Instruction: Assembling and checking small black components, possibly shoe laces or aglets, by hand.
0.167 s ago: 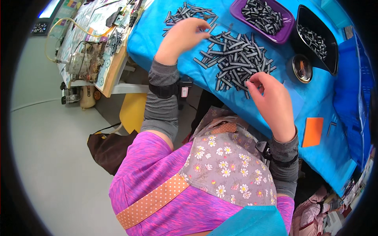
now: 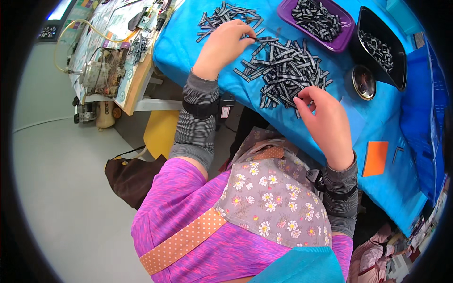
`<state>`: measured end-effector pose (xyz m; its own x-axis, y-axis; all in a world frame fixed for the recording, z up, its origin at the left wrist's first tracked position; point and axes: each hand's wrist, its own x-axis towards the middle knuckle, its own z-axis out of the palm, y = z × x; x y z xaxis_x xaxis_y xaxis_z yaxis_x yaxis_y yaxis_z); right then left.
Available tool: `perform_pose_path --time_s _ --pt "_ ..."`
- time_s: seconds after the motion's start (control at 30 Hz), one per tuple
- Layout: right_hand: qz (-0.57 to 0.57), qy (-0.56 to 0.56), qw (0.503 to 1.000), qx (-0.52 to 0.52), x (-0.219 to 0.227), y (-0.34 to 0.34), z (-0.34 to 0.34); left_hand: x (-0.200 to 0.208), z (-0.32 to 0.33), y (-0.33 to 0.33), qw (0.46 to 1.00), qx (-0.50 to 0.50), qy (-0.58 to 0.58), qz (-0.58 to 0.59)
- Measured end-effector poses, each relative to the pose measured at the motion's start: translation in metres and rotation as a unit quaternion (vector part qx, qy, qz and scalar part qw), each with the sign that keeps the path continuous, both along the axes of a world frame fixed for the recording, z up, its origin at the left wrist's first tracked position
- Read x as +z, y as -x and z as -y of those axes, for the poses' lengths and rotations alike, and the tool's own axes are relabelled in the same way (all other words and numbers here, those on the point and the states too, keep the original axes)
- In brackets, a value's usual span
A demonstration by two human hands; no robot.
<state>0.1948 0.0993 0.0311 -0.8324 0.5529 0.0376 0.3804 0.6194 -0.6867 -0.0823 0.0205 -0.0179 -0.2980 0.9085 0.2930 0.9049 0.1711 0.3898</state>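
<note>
A loose heap of short ribbed strips (image 2: 292, 70), dark with pale cross-lines, lies on the blue cloth in front of me. At its far left edge my left hand (image 2: 225, 46) is closed in a pinch, thumb against forefinger. One ribbed strip (image 2: 267, 39) sticks out from those fingertips toward the heap. My right hand (image 2: 326, 115) hovers at the heap's near right edge with thumb and forefinger brought together. What lies between those fingertips is too small to make out. Beyond my left hand is a smaller group of the same strips (image 2: 226, 16).
Several strips fill a purple tray (image 2: 348, 35) at the far right and a black bin (image 2: 400, 56) beside it. Close to the bin stands a small round metal bowl (image 2: 362, 82). An orange card (image 2: 375, 159) and a hex key (image 2: 397, 154) lie farther right, near a blue crate (image 2: 417, 108).
My left hand has shifted slightly right, and a strip now shows at its fingertips, reaching to the heap. The right hand has stayed nearly still.
</note>
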Motion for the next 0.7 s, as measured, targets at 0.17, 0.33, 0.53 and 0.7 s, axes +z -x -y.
perform_pose_path --time_s 0.17,0.33,0.53,0.7 --pt "-0.092 0.041 0.994 -0.050 0.003 0.007 0.001 0.029 0.003 -0.027 0.986 -0.002 -0.052 0.160" --pt "-0.180 -0.026 0.982 -0.046 0.002 0.017 -0.001 0.034 0.000 -0.073 0.959 -0.175 -0.112 0.193" --pt "-0.146 -0.148 0.978 -0.016 -0.009 0.012 -0.005 0.021 0.005 -0.089 0.957 -0.174 -0.116 0.199" --pt "-0.121 -0.165 0.979 -0.017 -0.012 0.009 -0.003 0.008 0.004 -0.074 0.967 -0.155 -0.117 0.164"
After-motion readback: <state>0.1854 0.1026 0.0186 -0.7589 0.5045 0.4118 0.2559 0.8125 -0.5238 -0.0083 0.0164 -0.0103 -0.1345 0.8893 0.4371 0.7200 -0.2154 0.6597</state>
